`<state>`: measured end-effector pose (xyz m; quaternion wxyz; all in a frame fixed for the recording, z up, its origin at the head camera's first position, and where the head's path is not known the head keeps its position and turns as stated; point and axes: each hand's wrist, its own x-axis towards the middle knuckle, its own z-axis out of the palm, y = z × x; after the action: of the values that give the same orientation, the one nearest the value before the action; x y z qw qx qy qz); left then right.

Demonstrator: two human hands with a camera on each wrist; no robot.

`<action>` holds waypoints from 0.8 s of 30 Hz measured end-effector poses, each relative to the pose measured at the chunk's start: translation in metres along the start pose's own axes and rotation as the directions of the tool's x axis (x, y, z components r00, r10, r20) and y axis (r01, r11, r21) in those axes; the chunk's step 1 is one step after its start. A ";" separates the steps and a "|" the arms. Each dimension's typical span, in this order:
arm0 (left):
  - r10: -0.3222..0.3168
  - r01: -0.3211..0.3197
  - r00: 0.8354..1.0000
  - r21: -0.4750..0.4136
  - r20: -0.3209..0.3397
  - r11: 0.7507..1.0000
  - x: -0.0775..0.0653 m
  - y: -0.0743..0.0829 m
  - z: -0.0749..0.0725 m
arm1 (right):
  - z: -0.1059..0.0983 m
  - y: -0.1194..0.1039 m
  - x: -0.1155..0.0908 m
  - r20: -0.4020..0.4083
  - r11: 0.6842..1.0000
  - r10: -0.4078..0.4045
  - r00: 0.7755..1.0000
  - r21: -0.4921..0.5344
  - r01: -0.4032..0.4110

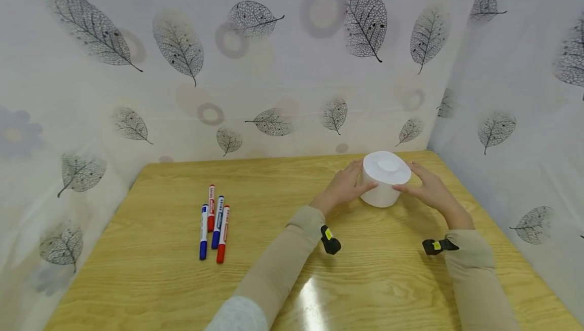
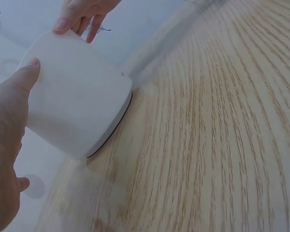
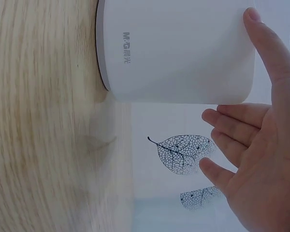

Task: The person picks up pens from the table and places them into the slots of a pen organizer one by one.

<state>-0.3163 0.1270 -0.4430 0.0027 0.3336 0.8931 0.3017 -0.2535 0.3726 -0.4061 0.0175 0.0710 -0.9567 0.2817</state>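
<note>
A white rounded cylindrical container (image 1: 382, 194) with a disc-shaped raised centre in its top stands at the back right of the wooden table. Dark grey M&G lettering marks its side in the right wrist view, and a thin dark band runs round its base. My left hand (image 1: 343, 186) holds it from the left, thumb on the near wall. From the right my right hand (image 1: 431, 192) holds it, thumb (image 3: 268, 46) on the near wall near the top and fingertips at the side. In the left wrist view the base sits close against the tabletop.
Several red and blue markers (image 1: 220, 233) lie together on the left half of the table (image 1: 150, 270). Leaf-patterned white cloth (image 1: 274, 77) hangs behind the table and along both sides. Each wrist wears a small black camera (image 1: 329, 240).
</note>
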 end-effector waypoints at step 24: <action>-0.013 0.015 0.997 0.026 -0.075 1.000 -0.036 -0.007 -0.016 | 0.019 -0.023 -0.001 -0.016 0.998 -0.060 0.998 0.002 0.060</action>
<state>-0.2961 0.0933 -0.4411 -0.0329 0.3159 0.8988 0.3022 -0.2487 0.3436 -0.4102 0.0336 0.0973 -0.9536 0.2830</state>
